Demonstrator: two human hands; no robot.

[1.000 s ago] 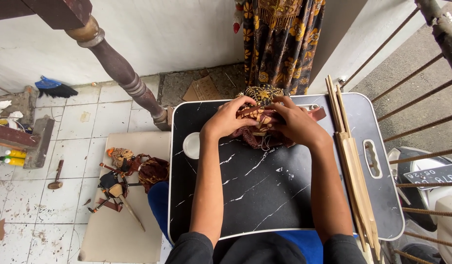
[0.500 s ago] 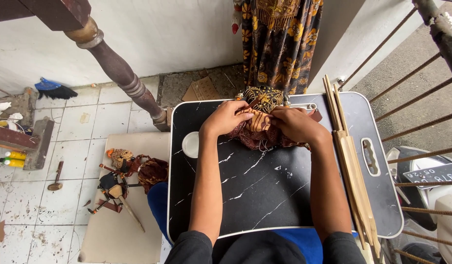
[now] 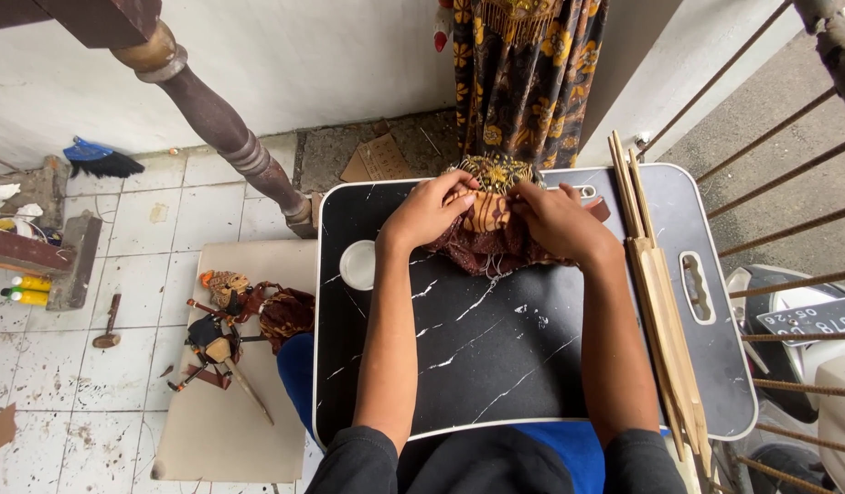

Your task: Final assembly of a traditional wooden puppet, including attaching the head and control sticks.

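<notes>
both hands meet at the twelve o'clock end of the black marble-look tray table (image 3: 477, 348). the left hand (image 3: 429, 212) pinches the patterned brown and orange batik cloth bundle (image 3: 489, 224) with fingers curled onto its top edge, and the right hand (image 3: 557, 220) grips the same bundle from the three o'clock side, fingers bent over the fabric; both are closed on it, touching it directly. the bundle rests on the table's far edge, its dark fringe spilling toward six o'clock. at nine o'clock of the left wrist sits a round white recess (image 3: 358, 265) in the table top. at three o'clock of the right forearm, a bunch of long wooden sticks (image 3: 658, 293) lies along the table's grey side, beside an oval handle slot (image 3: 696, 287). beyond the bundle at twelve o'clock hangs a dark flowered cloth (image 3: 523, 73). on the floor at nine o'clock, rod puppets (image 3: 230, 320) lie on a beige board (image 3: 212, 421), with a small hammer (image 3: 108, 322) further out.
</notes>
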